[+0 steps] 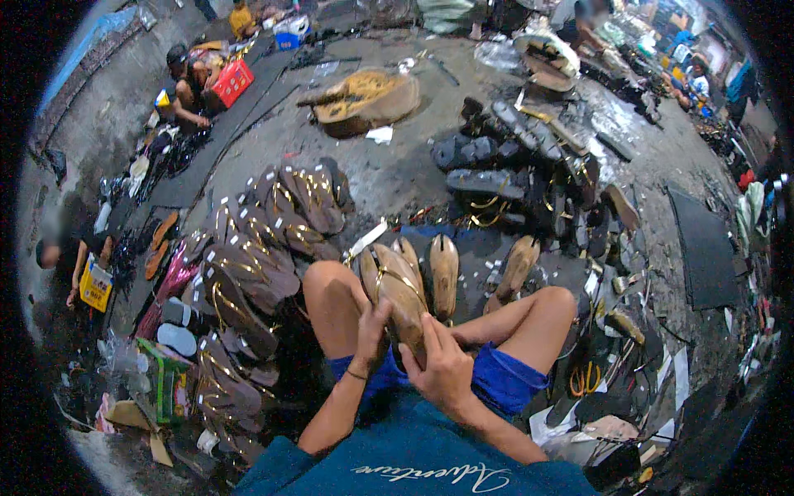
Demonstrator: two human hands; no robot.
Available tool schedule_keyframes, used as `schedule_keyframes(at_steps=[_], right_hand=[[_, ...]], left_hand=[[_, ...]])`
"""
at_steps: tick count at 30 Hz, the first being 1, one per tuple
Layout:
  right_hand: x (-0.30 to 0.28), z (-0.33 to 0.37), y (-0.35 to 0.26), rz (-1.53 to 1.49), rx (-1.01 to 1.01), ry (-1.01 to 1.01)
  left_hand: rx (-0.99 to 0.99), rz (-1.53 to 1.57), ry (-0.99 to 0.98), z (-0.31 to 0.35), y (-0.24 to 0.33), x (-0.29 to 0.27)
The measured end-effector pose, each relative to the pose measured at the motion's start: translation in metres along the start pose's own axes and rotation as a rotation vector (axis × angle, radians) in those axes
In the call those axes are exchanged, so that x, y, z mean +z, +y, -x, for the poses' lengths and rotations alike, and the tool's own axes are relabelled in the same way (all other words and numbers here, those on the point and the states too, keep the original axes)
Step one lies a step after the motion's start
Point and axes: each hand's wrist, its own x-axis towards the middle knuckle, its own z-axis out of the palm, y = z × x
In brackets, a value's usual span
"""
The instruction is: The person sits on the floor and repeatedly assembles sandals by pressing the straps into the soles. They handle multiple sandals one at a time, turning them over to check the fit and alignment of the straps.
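Note:
A worn wooden shoe last stands tilted over my lap, with thin gold straps crossing its upper part. My left hand is closed against its left side; some of the fingers are hidden. My right hand grips the lower right end, thumb and fingers around the wood. Just right of it a second wooden last lies on the floor, and a third last is near my right shin. What lies under the held last is hidden.
Rows of brown sandals with gold straps cover the floor on my left. Dark soles and lasts are piled ahead on the right. Farther ahead sits a shallow basin. A green box stands at left; scraps litter the right. Another person crouches far left.

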Motion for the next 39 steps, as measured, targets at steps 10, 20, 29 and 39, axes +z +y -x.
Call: schedule_keyframes(at_steps=[10, 20, 29, 39], right_hand=[[-0.043, -0.042, 0.025, -0.516, -0.003, -0.129], [-0.032, 0.014, 0.027, -0.329, 0.003, -0.294], [-0.029, 0.069, 0.027, -1.308, 0.731, -0.308], [-0.051, 0.070, 0.004, -1.391, 0.659, -0.344]], left_hand=[[-0.052, 0.040, -0.263, 0.031, 0.019, 0.043], [0.163, -0.210, -0.086, 0.014, 0.045, 0.039], [-0.139, -0.022, -0.400, 0.087, 0.051, 0.039], [-0.121, 0.185, -0.240, 0.123, 0.049, 0.045]])
